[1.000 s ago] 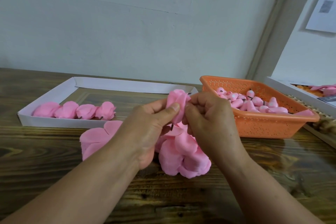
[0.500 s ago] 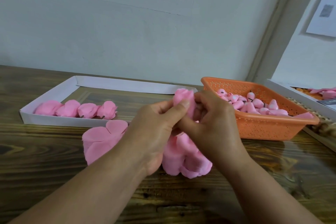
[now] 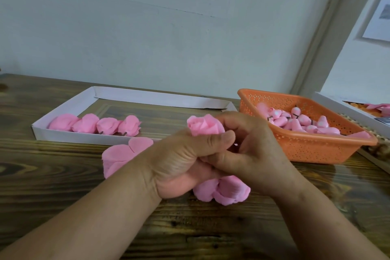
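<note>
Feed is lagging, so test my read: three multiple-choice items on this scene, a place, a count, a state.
1. The small pink buds lie in: A the orange basket; B a glass jar; C a drawer.
2. Count of finished flowers in the white tray: A two; B four; C seven.
3. The flower in work is: A lying in the tray; B held up by left hand and right hand; C dropped in the basket.
Answers: 1 A, buds fill the basket. 2 B, four in a row. 3 B, fingers of both curl at it.
</note>
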`<state>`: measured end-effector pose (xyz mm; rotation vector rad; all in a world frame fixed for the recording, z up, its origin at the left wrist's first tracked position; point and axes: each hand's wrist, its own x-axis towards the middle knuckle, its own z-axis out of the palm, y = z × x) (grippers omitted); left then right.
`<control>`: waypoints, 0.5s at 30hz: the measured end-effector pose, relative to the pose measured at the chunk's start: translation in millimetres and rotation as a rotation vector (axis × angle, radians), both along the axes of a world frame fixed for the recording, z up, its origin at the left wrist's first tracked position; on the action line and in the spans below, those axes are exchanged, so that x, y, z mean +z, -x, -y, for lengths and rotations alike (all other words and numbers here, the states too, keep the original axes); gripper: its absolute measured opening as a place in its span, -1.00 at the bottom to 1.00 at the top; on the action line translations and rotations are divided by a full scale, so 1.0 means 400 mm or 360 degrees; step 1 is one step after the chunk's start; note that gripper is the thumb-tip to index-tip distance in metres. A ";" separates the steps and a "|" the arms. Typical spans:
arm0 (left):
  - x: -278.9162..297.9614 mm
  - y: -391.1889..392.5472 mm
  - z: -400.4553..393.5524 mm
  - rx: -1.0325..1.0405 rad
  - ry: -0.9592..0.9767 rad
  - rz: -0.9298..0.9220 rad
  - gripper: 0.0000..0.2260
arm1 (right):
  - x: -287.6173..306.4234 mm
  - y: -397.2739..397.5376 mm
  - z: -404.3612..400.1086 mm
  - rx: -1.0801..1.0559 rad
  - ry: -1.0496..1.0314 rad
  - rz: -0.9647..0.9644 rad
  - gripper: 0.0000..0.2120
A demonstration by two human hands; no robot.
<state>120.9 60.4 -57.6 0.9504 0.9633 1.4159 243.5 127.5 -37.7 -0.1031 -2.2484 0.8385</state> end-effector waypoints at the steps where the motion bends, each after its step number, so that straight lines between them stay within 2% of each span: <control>1: 0.003 -0.002 0.000 -0.0006 -0.0008 0.0080 -0.63 | 0.000 0.001 0.001 0.0014 0.0033 -0.0014 -0.81; 4: 0.016 -0.003 -0.001 0.0075 -0.0051 0.0172 -0.68 | -0.007 0.011 0.007 -0.0013 0.0326 -0.0137 -0.68; 7: 0.014 0.007 -0.009 0.0202 -0.0092 0.0169 -0.80 | -0.027 0.029 0.020 -0.0201 0.0406 -0.0361 -0.67; 9: 0.016 0.005 -0.008 0.0260 -0.0118 0.0143 -0.82 | -0.044 0.042 0.029 -0.0342 0.0241 -0.0473 -0.78; 11: 0.021 -0.005 -0.007 0.0301 -0.0135 0.0128 -0.82 | -0.056 0.051 0.037 -0.0464 -0.0091 -0.0508 -0.87; 15: 0.026 -0.015 -0.008 0.0314 -0.0185 0.0182 -0.79 | -0.060 0.058 0.040 -0.0575 -0.0442 -0.0559 -0.87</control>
